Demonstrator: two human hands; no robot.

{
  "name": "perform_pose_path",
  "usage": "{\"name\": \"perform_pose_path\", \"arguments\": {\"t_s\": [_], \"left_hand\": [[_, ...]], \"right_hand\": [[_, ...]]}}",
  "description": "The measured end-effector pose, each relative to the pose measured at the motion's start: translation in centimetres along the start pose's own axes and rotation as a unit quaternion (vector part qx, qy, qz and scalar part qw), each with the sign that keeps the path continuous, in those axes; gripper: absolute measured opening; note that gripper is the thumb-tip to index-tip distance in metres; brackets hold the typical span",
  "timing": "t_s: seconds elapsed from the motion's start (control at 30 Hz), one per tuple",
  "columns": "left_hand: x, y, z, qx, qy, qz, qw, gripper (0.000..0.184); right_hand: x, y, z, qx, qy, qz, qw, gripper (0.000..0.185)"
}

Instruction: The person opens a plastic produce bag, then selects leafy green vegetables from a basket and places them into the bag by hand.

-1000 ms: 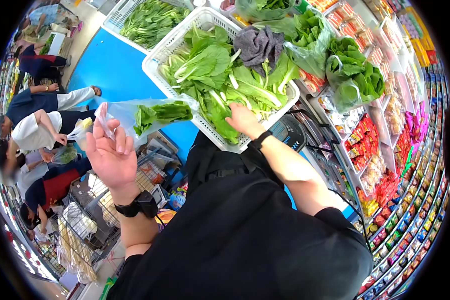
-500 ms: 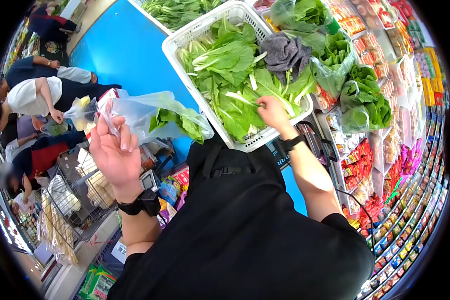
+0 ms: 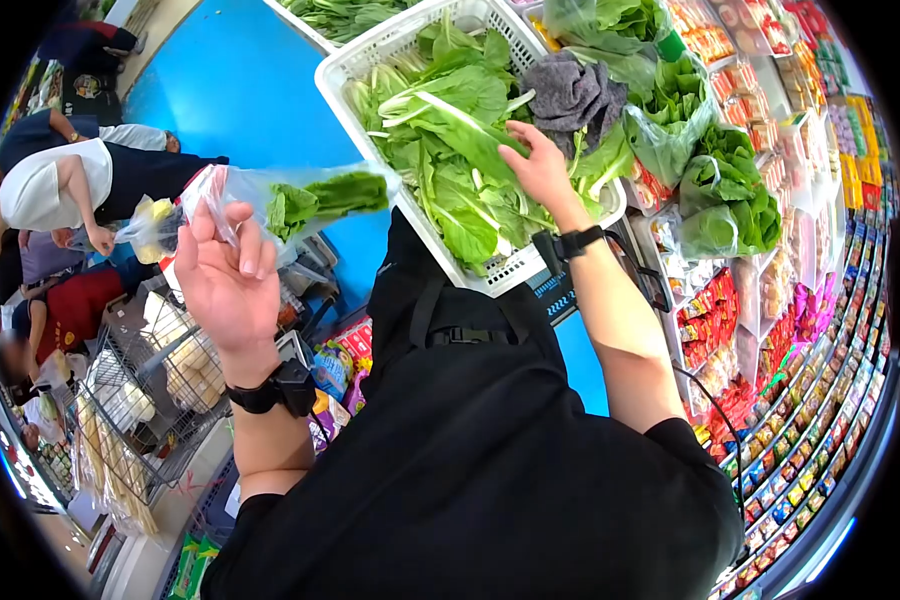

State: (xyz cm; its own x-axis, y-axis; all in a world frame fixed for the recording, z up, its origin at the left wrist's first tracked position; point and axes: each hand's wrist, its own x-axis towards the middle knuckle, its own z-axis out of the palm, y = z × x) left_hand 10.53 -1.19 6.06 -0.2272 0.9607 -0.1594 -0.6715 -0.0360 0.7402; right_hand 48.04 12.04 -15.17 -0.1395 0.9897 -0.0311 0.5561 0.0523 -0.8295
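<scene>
Your right hand (image 3: 542,168) is over the white basket (image 3: 515,272), in from its right corner, thumb and fingers drawn nearly together on the leafy end of a long leaf (image 3: 467,122); looks like a light pinch, fingertips partly hidden. That leaf lies on top of the loose greens (image 3: 460,215), its white stalk pointing toward the basket's left corner. Left hand (image 3: 228,290) is well off the left edge, palm up, fingers loosely curled, with the gathered end of a clear plastic bag (image 3: 248,193) seemingly caught at the fingertips; exact grip can't be told. The bag has a dark green bunch (image 3: 335,197) inside; its far end reaches the basket's left edge in view, contact unclear. Grey cloth (image 3: 575,92) sits near the far right edge, just beside your right hand. Step in hand, as judged: lifting one leaf off the pile. Next move calls for a firm pinch, clearing neighbouring leaves without tearing.
</scene>
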Motion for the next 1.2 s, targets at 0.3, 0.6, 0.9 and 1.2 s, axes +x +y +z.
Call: {"name": "perform_pose_path", "arguments": {"t_s": [0.3, 0.6, 0.9, 1.2], "left_hand": [[0.0, 0.6, -2.2, 0.002, 0.031, 0.009, 0.999, 0.059], [-0.1, 0.9, -2.7, 0.013, 0.048, 0.003, 0.999, 0.064], [0.5, 0.7, -3.1, -0.011, 0.05, 0.0, 0.999, 0.061], [0.5, 0.7, -3.3, 0.01, 0.044, 0.009, 0.999, 0.065]], "right_hand": [[-8.6, 2.8, 8.6, -0.259, -0.297, 0.072, 0.916, 0.039], [-9.3, 3.3, 9.9, -0.22, -0.293, 0.064, 0.928, 0.033], [1.0, -11.2, -2.6, 0.084, -0.269, 0.097, 0.955, 0.029], [-0.2, -4.3, 4.8, -0.104, -0.167, 0.046, 0.979, 0.029]]}}
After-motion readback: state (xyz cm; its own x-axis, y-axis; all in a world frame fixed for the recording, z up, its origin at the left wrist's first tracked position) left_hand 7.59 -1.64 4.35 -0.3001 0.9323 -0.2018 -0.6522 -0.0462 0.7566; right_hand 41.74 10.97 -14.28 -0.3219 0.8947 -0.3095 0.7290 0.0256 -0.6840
